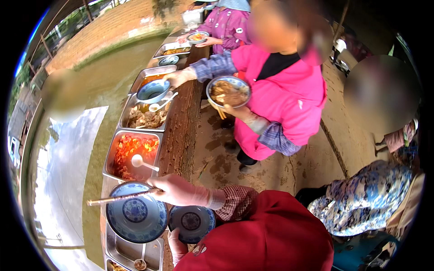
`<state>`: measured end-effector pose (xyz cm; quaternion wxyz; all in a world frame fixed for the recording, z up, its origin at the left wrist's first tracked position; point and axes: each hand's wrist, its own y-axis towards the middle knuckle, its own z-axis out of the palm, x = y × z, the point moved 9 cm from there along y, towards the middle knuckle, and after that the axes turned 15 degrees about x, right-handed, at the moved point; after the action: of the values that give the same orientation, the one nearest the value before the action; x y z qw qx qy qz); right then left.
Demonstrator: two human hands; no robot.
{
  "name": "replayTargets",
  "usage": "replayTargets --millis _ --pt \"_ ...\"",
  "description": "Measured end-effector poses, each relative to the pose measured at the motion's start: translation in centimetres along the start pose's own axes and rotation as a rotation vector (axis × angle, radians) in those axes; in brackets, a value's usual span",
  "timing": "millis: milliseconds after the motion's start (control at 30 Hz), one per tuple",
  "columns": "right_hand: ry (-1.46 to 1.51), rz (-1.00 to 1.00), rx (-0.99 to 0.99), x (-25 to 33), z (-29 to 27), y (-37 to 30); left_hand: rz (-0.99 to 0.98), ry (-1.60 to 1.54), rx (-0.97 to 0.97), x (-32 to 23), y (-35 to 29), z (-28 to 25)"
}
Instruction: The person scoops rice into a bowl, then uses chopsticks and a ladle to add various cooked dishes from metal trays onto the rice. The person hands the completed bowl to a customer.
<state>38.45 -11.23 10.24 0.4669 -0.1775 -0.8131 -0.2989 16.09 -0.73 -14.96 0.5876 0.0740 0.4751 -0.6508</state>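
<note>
My right hand, gloved, stretches out over the serving table. It is closed on a pair of chopsticks and on the rim of a blue-patterned bowl, which tilts over the trays with nothing in it. Close to my red apron, my left hand grips a second blue-patterned bowl, also without food. Beside my right hand is a metal tray of red and orange food, with a white ladle lying in it. Part of my left hand is hidden beneath its bowl.
Farther along the wooden table, a person in a pink apron holds a bowl of food and another bowl. A person in purple stands beyond. Metal trays line the table. A patterned garment is at my right.
</note>
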Motion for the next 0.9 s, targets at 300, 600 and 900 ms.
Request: replayTargets --millis 300,600,900 --pt "0.189 0.361 -0.378 -0.8 -17.7 -23.6 -0.376 0.151 0.234 10.2 5.2 11.4" --pt "0.402 0.407 -1.258 -5.1 -32.3 -60.5 -0.787 0.031 0.38 27.2 -1.0 29.6" --pt "0.616 0.182 -1.312 -15.4 -43.6 -64.2 -0.995 0.205 0.583 39.8 4.5 40.6"
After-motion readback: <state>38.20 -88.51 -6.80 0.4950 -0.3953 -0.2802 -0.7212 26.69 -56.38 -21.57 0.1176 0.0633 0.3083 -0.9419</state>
